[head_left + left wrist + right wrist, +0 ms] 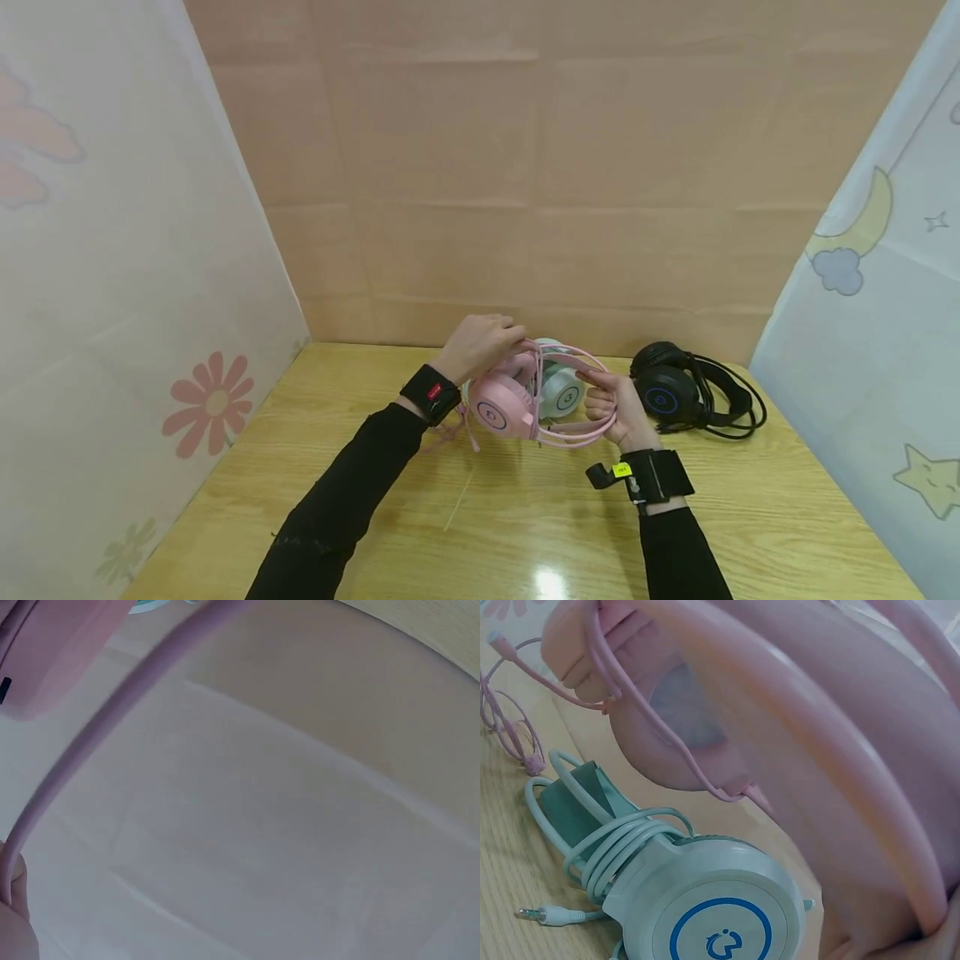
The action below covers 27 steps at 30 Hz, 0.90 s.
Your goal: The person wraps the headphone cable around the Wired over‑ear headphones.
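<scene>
A pair of pink headphones (504, 406) is held up over the table, its headband pointing right. My right hand (617, 408) grips the headband at its curved end, with the thumb along it. At the left side, my left hand (483, 346) pinches the pink headphone cable (97, 731), which runs taut from the fingertips in the left wrist view. Part of this cable crosses the headband near the ear cups, and its loose end dangles below the left hand. Behind the pink pair sit mint-green headphones (720, 900), with their cable wound round them.
Black headphones (667, 396) with a coiled black cable lie on the wooden table (517, 517), right of my right hand. A brown paper-like backdrop (540, 167) stands along the table's back edge. Patterned white panels (150, 250) flank both sides.
</scene>
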{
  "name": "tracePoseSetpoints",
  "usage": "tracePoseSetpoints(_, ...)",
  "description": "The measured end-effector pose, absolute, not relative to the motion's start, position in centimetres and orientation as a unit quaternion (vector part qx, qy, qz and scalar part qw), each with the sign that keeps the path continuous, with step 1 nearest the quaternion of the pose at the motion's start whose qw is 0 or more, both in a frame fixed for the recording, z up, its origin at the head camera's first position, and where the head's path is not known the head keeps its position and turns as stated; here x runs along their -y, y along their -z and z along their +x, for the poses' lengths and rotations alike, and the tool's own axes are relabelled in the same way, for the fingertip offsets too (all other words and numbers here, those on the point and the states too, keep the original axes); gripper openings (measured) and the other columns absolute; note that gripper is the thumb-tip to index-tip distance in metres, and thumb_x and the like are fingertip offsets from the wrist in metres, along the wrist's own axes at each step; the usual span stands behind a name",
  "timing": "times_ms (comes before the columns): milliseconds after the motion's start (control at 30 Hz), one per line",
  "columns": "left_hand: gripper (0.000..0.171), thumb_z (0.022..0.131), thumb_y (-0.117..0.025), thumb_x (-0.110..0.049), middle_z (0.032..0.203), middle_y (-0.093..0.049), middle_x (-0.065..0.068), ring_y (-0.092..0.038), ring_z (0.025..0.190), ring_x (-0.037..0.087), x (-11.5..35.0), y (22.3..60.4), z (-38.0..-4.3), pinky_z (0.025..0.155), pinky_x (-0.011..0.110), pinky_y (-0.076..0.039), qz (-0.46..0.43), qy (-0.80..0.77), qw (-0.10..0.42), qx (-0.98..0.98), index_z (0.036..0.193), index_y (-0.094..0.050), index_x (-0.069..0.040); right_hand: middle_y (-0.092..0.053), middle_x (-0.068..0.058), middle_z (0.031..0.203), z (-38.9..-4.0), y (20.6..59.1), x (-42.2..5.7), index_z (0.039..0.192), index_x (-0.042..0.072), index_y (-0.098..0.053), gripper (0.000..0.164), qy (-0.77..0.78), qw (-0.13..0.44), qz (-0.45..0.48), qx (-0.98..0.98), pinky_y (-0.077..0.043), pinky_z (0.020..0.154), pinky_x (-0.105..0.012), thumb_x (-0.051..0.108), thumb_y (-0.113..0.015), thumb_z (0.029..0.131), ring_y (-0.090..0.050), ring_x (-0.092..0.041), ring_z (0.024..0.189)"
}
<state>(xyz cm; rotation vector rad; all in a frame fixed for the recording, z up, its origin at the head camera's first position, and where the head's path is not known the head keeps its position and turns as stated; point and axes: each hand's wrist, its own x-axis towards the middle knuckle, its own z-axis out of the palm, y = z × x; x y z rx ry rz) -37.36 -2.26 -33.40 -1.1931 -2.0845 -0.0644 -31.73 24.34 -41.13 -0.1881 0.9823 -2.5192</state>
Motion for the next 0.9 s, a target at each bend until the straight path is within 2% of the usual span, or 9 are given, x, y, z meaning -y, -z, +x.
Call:
tracePoseSetpoints(200, 0.030, 0.089, -0.065, -0.050, 0.067, -0.060, -0.010, -0.058, 0.059, 0.006, 1.5, 33.3, -37.2, 0.056, 0.024, -0.048, -0.441, 0.035, 0.333, 0.833, 0.078, -0.067, -0.022, -0.009, 0.005, 0.062, -31.9, 41.5, -24.3, 0.102, 0.004, -0.064, 0.037, 0.904, 0.219, -0.046, -0.364, -0.024, 0.040, -0.017, 0.015, -0.029, 0.108, -0.012, -0.006, 0.050)
tracePoseSetpoints(367, 0.034, 0.089, -0.065, -0.051, 0.060, -0.056, -0.009, -0.053, 0.054, 0.006, 0.8, 33.1, -36.7, 0.052, 0.023, -0.042, -0.447, 0.044, 0.319, 0.835, 0.072, -0.062, -0.021, -0.014, 0.007, 0.059, -31.8, 41.5, -24.2, 0.101, 0.005, -0.065, 0.041, 0.902, 0.219, -0.055, -0.369, -0.025, 0.040, -0.017, 0.015, -0.026, 0.108, -0.016, -0.005, 0.046)
tracePoseSetpoints(533, 0.037, 0.089, -0.065, -0.050, 0.058, -0.054, -0.009, -0.051, 0.052, 0.006, 0.6, 32.9, -36.5, 0.051, 0.024, -0.041, -0.442, 0.063, 0.300, 0.843, 0.067, -0.058, -0.021, -0.011, 0.007, 0.062, -31.8, 41.4, -24.2, 0.101, 0.005, -0.063, 0.033, 0.904, 0.207, -0.031, -0.373, -0.025, 0.038, -0.016, 0.016, -0.032, 0.108, -0.015, -0.005, 0.047)
tracePoseSetpoints(767, 0.015, 0.096, -0.063, -0.034, 0.077, -0.065, -0.006, -0.061, 0.063, 0.010, 0.7, 33.4, -37.0, 0.056, 0.027, -0.049, -0.440, 0.061, 0.277, 0.852, 0.091, -0.071, -0.021, -0.009, 0.006, 0.063, -31.7, 41.1, -24.2, 0.101, 0.003, -0.064, 0.035, 0.906, 0.219, -0.041, -0.360, -0.019, 0.041, -0.017, 0.016, -0.032, 0.108, -0.009, -0.006, 0.050)
tracePoseSetpoints(900, 0.014, 0.096, -0.066, -0.027, 0.085, -0.064, -0.003, -0.060, 0.064, 0.011, 0.9, 33.5, -37.1, 0.055, 0.028, -0.050, -0.452, 0.065, 0.260, 0.851, 0.107, -0.072, -0.021, -0.007, 0.006, 0.064, -31.6, 41.0, -24.1, 0.101, 0.003, -0.065, 0.038, 0.904, 0.218, -0.056, -0.364, -0.017, 0.042, -0.018, 0.016, -0.030, 0.108, -0.007, -0.007, 0.051)
